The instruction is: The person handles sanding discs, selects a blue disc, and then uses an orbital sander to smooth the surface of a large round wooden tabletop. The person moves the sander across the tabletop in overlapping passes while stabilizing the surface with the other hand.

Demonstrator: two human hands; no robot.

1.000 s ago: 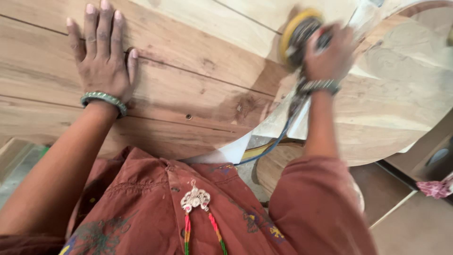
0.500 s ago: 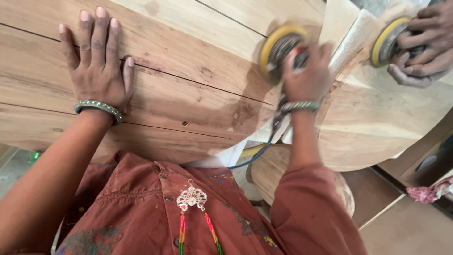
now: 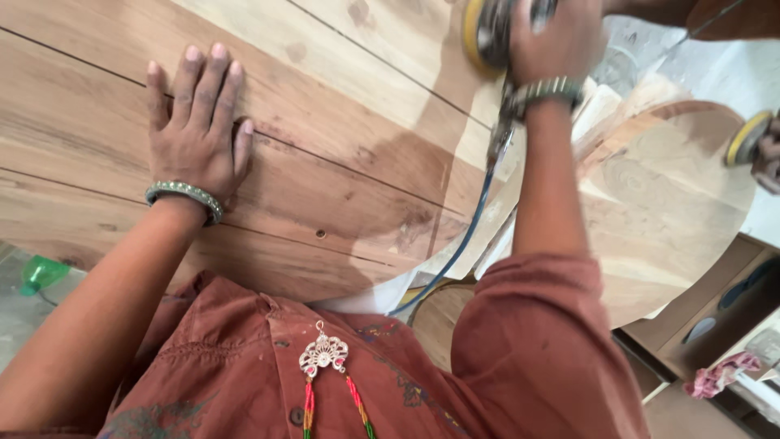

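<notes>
the left hand (image 3: 195,134) is pressed flat, fingers spread, on the wooden tabletop (image 3: 341,162), with nothing held. the right hand (image 3: 556,36) is closed around a yellow-padded sander (image 3: 487,32) at the far boards. near boards look smooth; the far part seems unfinished. since earlier, the sander was moved farther away, and the second sander (image 3: 747,138) lies lower right.

Woodworking shop: planked wooden tabletop (image 3: 341,171), yellow-padded power sander (image 3: 487,32), sawdust.

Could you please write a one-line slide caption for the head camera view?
Left hand flat on the wooden tabletop, right hand gripping a yellow-padded sander on the boards.
</notes>
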